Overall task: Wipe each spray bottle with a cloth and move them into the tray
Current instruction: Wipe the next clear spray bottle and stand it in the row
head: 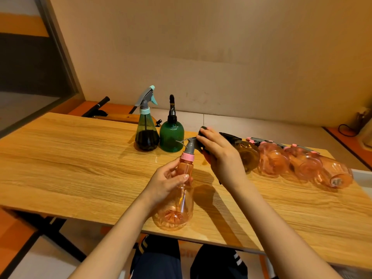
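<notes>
Wood-grain table carries two upright green spray bottles at the back and a row of bottles lying on their sides to the right. Over its near edge the left hand grips a pink spray bottle by the neck, while the right hand clasps a dark cloth against its grey trigger head.

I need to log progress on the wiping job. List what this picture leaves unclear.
1. Head view: the cloth is mostly hidden inside the right hand, so its extent cannot be made out.
2. Head view: the tray is cut off by the right edge; only a pale corner shows, its contents unseen.
3. Head view: the brown bottle lies partly behind the right hand.
4. Head view: which bottles are already wiped cannot be told.
</notes>
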The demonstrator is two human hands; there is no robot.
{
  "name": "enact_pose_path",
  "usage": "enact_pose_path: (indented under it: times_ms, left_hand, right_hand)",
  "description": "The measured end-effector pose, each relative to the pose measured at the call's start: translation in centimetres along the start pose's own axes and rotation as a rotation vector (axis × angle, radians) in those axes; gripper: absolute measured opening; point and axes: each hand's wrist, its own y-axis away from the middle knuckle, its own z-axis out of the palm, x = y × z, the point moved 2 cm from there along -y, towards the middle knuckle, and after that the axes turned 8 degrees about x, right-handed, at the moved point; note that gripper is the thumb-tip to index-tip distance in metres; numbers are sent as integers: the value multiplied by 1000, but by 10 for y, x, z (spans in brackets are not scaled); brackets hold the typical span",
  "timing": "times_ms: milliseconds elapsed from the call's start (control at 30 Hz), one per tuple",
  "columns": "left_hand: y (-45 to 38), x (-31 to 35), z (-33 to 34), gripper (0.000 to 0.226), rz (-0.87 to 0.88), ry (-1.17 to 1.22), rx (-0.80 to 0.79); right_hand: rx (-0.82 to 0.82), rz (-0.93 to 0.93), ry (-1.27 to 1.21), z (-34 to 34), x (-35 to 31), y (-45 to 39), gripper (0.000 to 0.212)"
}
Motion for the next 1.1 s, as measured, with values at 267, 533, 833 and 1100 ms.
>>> enact_pose_path:
  times_ms: [267, 533, 833, 1100]
  left_hand:
    - [3, -5, -12, 61, 3, 66, 72]
    - [0, 0, 2, 60, 28, -20, 27]
    - [-1, 0, -8, 51, 73, -48, 114]
    - [-5, 4, 6, 37, 134, -245, 126]
  right_hand:
    - [31, 28, -36, 10, 2, 41, 59]
    - [90, -9, 4, 1, -11, 5, 46]
    - [72, -14, -44, 1, -8, 26, 52]
    - [-113, -249, -51, 11, -22, 8, 44]
